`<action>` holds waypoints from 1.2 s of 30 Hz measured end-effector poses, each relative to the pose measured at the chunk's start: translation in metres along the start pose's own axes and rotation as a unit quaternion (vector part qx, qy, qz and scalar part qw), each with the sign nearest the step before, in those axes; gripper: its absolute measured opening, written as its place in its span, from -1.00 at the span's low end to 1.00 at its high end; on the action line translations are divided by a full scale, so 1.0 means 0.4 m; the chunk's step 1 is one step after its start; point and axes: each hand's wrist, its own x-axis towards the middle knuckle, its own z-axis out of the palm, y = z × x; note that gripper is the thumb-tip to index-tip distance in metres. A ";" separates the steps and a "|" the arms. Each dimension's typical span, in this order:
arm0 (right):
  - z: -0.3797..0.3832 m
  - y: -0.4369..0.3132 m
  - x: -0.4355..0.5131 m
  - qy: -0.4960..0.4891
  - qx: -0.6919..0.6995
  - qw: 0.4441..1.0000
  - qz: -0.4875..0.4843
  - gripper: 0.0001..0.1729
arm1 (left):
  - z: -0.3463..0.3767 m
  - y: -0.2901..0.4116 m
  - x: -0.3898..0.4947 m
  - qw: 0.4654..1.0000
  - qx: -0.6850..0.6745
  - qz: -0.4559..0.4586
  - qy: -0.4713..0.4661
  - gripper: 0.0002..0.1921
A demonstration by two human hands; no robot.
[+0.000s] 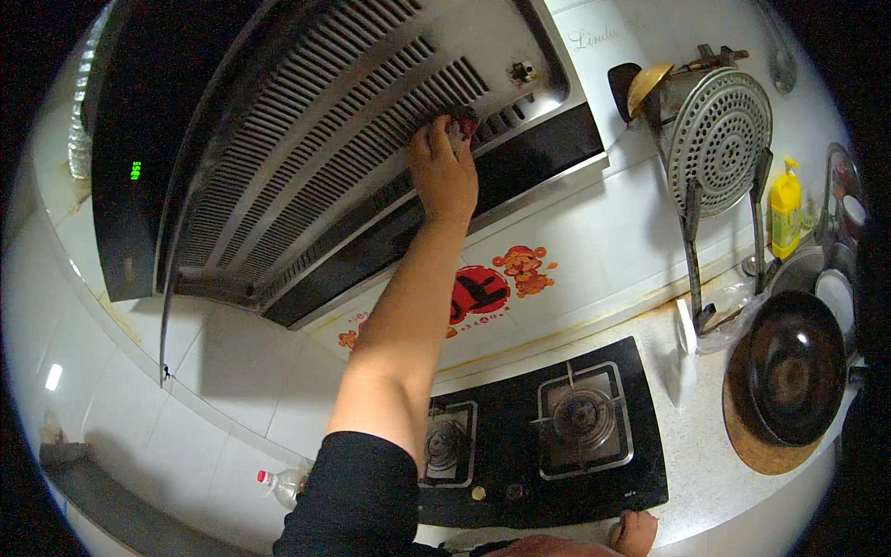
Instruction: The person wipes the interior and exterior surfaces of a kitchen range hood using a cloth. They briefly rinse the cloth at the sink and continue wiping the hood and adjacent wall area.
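My left hand (pixel 445 170) reaches up to the slotted metal underside of a range hood (pixel 278 139). Its fingers press a small dark red and whitish cleaning cloth or scrubber (pixel 462 128) against the slats near the hood's lower right end. Most of that item is covered by the fingers. Low in the picture, my right hand (pixel 635 532) rests by the counter's front edge, just off the right corner of the black gas cooktop (pixel 508 445). Its fingers look curled, and whether anything is in them is hidden.
A black wok (pixel 793 369) sits on a round wooden board (pixel 741 425) at the right. Behind it are a rack holding a perforated steamer plate (pixel 722 143) and a yellow pump bottle (pixel 786 212). A hinged hood panel (pixel 182 209) hangs down. A red-capped plastic bottle (pixel 285 485) is at lower left.
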 end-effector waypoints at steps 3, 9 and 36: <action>-0.003 -0.008 0.008 0.007 -0.003 1.000 -0.002 -0.78 | 0.023 0.012 0.013 0.999 -0.001 -0.034 -0.014 -0.60; -0.016 -0.031 0.024 0.016 -0.019 1.000 0.004 -0.77 | 0.054 0.093 0.042 0.997 -0.031 0.014 -0.062 -0.62; 0.039 0.016 -0.049 -0.049 -0.036 0.995 0.085 -0.73 | 0.012 0.094 0.205 0.961 -0.020 0.264 -0.086 -0.68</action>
